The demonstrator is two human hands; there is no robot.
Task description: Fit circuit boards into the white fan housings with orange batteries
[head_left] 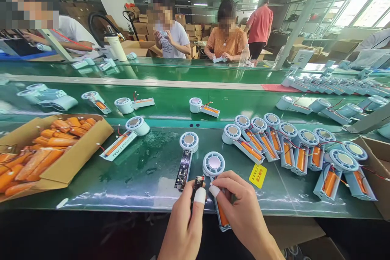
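My left hand, with a white cover on the thumb, grips a small black circuit board upright near the table's front edge. Close beside it, my right hand is closed in a pinch, with thumb and finger tips together at what looks like a small white wire plug. Under that hand lies a pale blue handheld fan, its open handle showing an orange battery; the hand hides part of the handle. To the left sits another fan with a dark circuit board over its handle.
A cardboard box of orange batteries stands at left, near a fan marked "Speed FAN". Several open fans crowd the right, by a yellow card. More fans lie on the green belt beyond. Co-workers sit across.
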